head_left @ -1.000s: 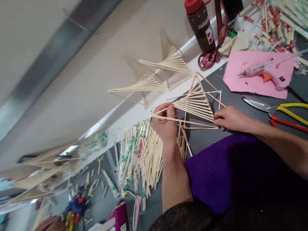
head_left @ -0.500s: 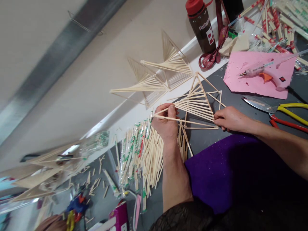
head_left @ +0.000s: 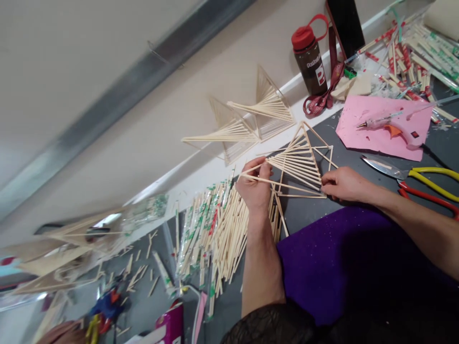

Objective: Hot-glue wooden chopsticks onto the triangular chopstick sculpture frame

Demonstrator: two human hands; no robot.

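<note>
A triangular frame of thin wooden sticks (head_left: 299, 160) lies on the dark grey table (head_left: 311, 210) in front of me. My left hand (head_left: 255, 188) pinches one long loose stick (head_left: 283, 185) at the frame's left corner, laid along its lower edge. My right hand (head_left: 343, 185) presses down on the frame's lower right corner, where that stick's other end rests. Under my left wrist lies a heap of bare wooden sticks (head_left: 229, 234).
Two finished stick structures (head_left: 251, 117) lean on the wall. A glue gun (head_left: 392, 125) rests on a pink sheet (head_left: 380, 131); yellow-and-red-handled shears (head_left: 412, 174) lie at the right. A brown bottle (head_left: 311, 59) stands by the wall. Wrapped sticks (head_left: 197, 224), purple cloth (head_left: 322, 267).
The view has shifted a little, so everything sits slightly further right and lower. Both hands keep the same hold on the stick and the frame.
</note>
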